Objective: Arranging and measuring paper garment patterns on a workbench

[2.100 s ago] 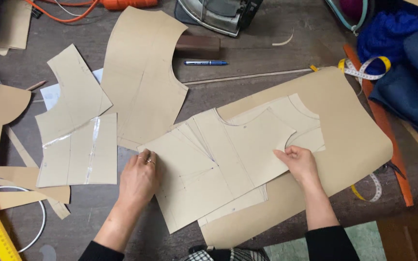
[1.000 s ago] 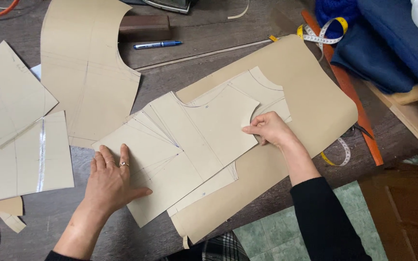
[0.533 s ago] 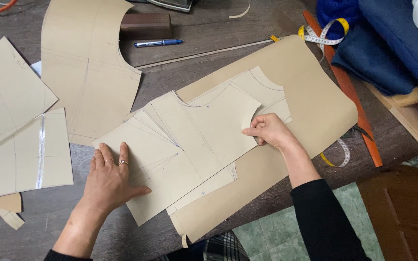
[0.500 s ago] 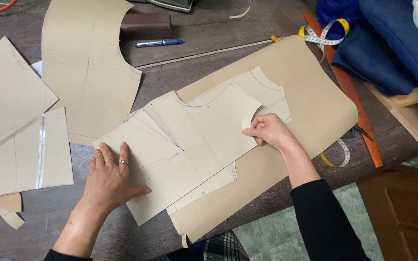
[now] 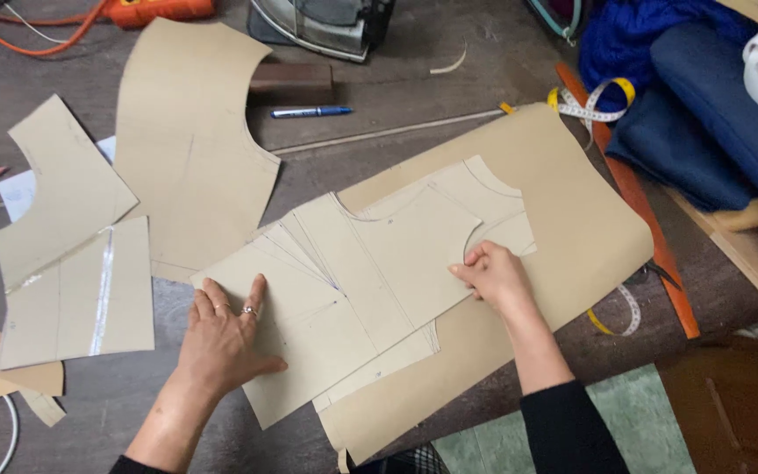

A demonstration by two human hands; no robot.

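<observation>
A stack of tan card pattern pieces [image 5: 370, 281] lies fanned on a large tan card sheet [image 5: 572, 219] mid-desk; left hand [image 5: 221, 338] presses flat, fingers spread, right hand [image 5: 495, 276] with fingers curled together at the armhole edge; alignment looks unfinished, nothing traced yet, blue pen [image 5: 311, 111] lying unused far off

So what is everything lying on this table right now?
stacked pattern pieces: several, tan card, centre, under both hands
large sheet: one, tan, beneath the stack
tall pattern piece: one, tan, upper left
taped pattern pieces: two, tan, left
pen: one, blue, top centre
tape measure: one, white and yellow, right of the large sheet
long ruler: one, orange, right edge
folded fabric: pile, dark blue, top right
iron: one, grey, top centre
left hand: flat on the stack, rings on
right hand: fingertips pressing the stack's right edge
</observation>
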